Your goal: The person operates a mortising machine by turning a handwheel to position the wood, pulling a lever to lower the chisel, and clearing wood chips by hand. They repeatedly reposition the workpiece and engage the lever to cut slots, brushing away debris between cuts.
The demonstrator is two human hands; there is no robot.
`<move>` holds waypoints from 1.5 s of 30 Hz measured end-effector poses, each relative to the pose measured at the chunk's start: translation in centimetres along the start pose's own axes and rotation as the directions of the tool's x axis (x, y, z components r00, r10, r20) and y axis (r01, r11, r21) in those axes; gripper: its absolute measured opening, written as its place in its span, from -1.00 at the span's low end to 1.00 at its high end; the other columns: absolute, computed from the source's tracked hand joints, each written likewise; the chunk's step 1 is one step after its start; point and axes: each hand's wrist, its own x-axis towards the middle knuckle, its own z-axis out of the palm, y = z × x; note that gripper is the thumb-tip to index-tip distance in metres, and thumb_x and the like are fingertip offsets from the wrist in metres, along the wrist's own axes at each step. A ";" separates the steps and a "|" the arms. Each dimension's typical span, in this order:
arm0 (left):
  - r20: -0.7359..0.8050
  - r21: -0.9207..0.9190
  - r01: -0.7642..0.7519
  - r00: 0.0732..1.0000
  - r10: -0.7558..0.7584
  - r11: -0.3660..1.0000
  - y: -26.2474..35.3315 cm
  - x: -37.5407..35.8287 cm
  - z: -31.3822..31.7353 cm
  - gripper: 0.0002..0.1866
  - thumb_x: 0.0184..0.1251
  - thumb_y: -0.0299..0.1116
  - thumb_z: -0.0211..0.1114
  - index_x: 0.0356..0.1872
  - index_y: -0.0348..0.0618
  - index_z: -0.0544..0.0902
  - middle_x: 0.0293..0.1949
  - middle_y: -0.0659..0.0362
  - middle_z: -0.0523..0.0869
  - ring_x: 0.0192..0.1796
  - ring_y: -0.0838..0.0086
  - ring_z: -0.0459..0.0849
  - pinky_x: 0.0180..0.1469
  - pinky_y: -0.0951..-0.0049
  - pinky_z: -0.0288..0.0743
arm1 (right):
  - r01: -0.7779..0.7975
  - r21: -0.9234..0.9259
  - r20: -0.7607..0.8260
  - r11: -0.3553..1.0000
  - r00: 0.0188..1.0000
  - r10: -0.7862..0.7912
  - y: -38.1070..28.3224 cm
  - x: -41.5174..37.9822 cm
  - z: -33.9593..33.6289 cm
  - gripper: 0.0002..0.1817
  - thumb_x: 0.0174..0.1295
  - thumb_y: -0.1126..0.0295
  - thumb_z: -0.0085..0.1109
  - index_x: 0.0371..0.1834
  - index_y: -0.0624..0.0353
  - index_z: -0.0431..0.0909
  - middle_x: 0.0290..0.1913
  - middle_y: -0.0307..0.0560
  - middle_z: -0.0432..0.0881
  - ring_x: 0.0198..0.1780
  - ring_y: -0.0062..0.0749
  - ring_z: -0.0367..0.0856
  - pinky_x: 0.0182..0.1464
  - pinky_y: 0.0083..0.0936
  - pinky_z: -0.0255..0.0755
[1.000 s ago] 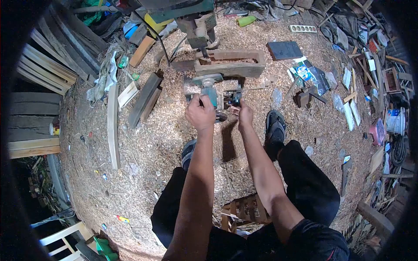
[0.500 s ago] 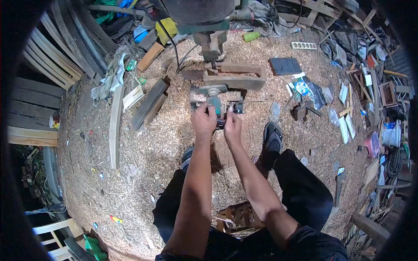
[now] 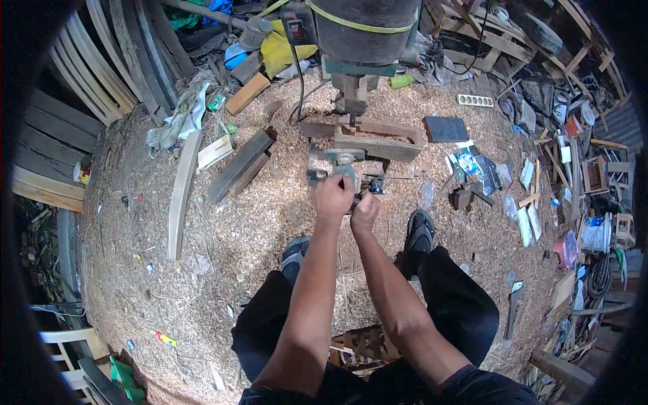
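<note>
In the head view, a person works over a floor strewn with wood shavings. The left hand is curled, its back upward, against the green metal part of a machine's lower carriage; its fingertips are hidden, so I cannot tell what it grips. Just beside it, the right hand is closed on a dark wheel, of which little shows between the two.

Beyond the hands, toward the far edge of the floor, a hollowed wooden block lies crosswise. The machine's bit points down at the left end of its hollow, beneath a large dark motor.

Left of the carriage lie two dark beams, slanting, and nearer the floor's left edge a long pale plank. To the right are a dark board and, by the far right corner, a white power strip. A pink basket stands near the right edge.
</note>
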 end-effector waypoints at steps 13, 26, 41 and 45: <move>-0.121 -0.152 -0.139 0.985 0.121 0.979 -1.2 -0.2 0.5 -0.65 0.26 -0.14 0.15 -0.44 -0.22 0.71 -0.46 -0.21 0.67 -0.36 -0.19 0.65 -0.24 -0.07 0.53 | 0.200 -0.132 0.091 0.971 0.978 -0.190 1.3 0.3 -0.6 -0.67 0.27 0.41 -0.15 -0.62 0.38 0.37 -0.57 0.34 0.48 -0.46 0.23 0.52 -0.37 0.03 0.32; -0.163 -0.170 -0.199 0.972 0.172 0.965 -2.8 -0.1 1.8 -0.64 0.25 -0.20 0.04 -0.35 -0.22 0.75 -0.40 -0.21 0.71 -0.30 -0.17 0.69 -0.15 -0.06 0.55 | 0.359 -0.237 0.066 0.903 0.933 -0.354 1.8 0.4 -0.5 -0.75 0.19 0.50 -0.12 -0.65 0.29 0.31 -0.62 0.26 0.44 -0.55 0.15 0.48 -0.45 -0.02 0.26; -0.496 -0.615 -0.388 0.867 0.045 0.687 6.4 5.2 -10.8 -0.72 0.38 -0.40 0.31 0.02 -0.28 0.54 -0.09 0.05 0.64 -0.18 0.44 0.61 -0.04 0.46 0.47 | 0.388 -0.031 -0.092 0.921 0.917 -0.389 -12.9 7.0 -3.9 -0.71 0.42 0.24 0.13 -0.29 0.30 0.50 -0.40 0.01 0.56 -0.38 -0.31 0.49 -0.27 -0.31 0.39; -0.527 -0.490 -0.454 0.834 0.162 0.745 10.6 8.8 -17.8 -0.55 0.35 -0.38 0.33 0.22 -0.27 0.50 0.00 0.01 0.64 -0.13 0.36 0.62 0.00 0.41 0.49 | 0.441 0.120 -0.135 0.889 0.895 -0.425 -22.9 9.5 -4.0 -0.72 0.42 0.24 0.16 -0.21 0.29 0.49 -0.43 -0.13 0.52 -0.40 -0.46 0.42 -0.30 -0.40 0.36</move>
